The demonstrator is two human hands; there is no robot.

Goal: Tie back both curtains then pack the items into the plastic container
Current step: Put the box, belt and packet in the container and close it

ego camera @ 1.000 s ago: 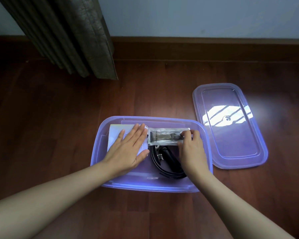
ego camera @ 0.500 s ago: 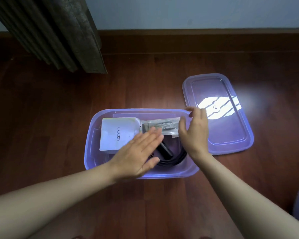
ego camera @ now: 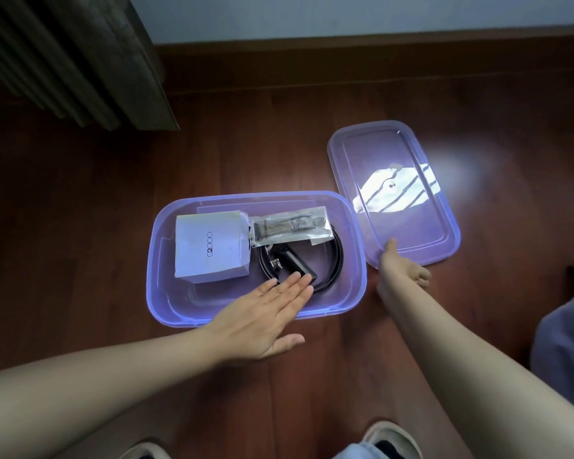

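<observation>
We find the container [ego camera: 153, 260] packed; right hand [ego camera: 401, 270] pinches the lid [ego camera: 378, 150], left hand [ego camera: 262, 321] flat. Closing remains.

right hand [ego camera: 401, 273]: it leaves the clear packet [ego camera: 290, 228] and now grips the near edge of the lid [ego camera: 408, 226].
left hand [ego camera: 265, 316]: it comes off the white box [ego camera: 209, 248] and is flat over the container [ego camera: 332, 309] rim.

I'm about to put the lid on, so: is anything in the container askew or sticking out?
Only the clear packet lies tilted, its left end against the white box, the rest across the coiled black cable. Nothing looks spilled or damaged. The right hand grips the lid.
</observation>
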